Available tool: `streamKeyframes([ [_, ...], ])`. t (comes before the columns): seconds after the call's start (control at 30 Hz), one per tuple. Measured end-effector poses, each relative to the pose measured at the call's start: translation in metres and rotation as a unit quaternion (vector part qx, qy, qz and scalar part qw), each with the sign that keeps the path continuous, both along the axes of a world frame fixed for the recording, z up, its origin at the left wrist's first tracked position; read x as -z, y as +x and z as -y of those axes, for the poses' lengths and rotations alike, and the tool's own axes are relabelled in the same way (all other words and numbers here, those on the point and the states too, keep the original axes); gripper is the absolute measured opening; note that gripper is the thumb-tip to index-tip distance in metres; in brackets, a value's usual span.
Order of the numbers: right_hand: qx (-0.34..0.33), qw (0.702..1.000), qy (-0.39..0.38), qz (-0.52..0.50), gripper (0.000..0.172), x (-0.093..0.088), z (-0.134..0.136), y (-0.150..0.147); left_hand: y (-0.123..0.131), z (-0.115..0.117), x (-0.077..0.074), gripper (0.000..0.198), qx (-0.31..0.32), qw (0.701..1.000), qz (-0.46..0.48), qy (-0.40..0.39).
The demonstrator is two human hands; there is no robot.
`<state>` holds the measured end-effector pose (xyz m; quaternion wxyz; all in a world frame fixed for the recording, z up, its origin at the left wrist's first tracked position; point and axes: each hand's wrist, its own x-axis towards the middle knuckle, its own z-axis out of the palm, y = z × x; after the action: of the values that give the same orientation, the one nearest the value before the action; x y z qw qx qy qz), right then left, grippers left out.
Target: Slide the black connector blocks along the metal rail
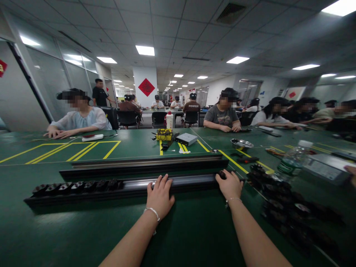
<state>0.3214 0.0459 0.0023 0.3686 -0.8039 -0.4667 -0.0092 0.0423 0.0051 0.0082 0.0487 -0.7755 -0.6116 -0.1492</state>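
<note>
A long black rail (189,181) with a shiny inner strip lies across the green table in front of me. Several small dark knobbed parts (78,186) sit in a row in its left half. My left hand (160,194) rests flat on the rail's middle, fingers stretched out, nothing held. At the rail's right end, my right hand (230,183) curls its thumb and fingers around a small black part (221,174), mostly hidden by the hand. Behind lies a second long black rail (144,169). Many loose dark parts (286,200) are heaped to the right, blurred.
On the right stand a clear water bottle (293,161), a metal bowl (241,143) and a silver box (328,168). Farther back are a grey box (186,139), a yellow item with black cables (164,134) and a white bottle (169,120). People sit across the table.
</note>
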Motion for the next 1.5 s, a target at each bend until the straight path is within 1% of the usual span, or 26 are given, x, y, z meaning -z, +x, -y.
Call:
streamKeyframes([
  [0.2,-0.004,1.000,0.008,0.004,0.039,0.003,-0.002,0.006,0.000,-0.001,0.001,0.053,-0.001,1.000,-0.001,-0.001],
  [0.4,-0.004,1.000,0.002,0.009,0.042,0.003,-0.003,0.008,-0.001,-0.002,0.004,0.052,0.006,1.000,0.007,0.013],
  [0.87,0.013,1.000,0.008,0.004,0.038,-0.003,-0.001,0.005,-0.001,-0.001,0.003,0.050,0.004,1.000,0.008,0.013],
  [1.1,0.015,1.000,-0.013,0.015,0.039,-0.007,0.000,0.003,-0.001,-0.001,0.003,0.051,0.004,1.000,0.010,0.012],
  [1.3,0.011,0.999,-0.017,0.044,0.038,-0.003,0.002,0.010,0.000,-0.001,0.002,0.051,0.005,1.000,0.017,0.007],
  [1.5,0.016,0.998,-0.013,0.063,0.042,0.001,0.000,0.018,0.000,0.000,-0.001,0.052,0.004,1.000,0.014,-0.001],
])
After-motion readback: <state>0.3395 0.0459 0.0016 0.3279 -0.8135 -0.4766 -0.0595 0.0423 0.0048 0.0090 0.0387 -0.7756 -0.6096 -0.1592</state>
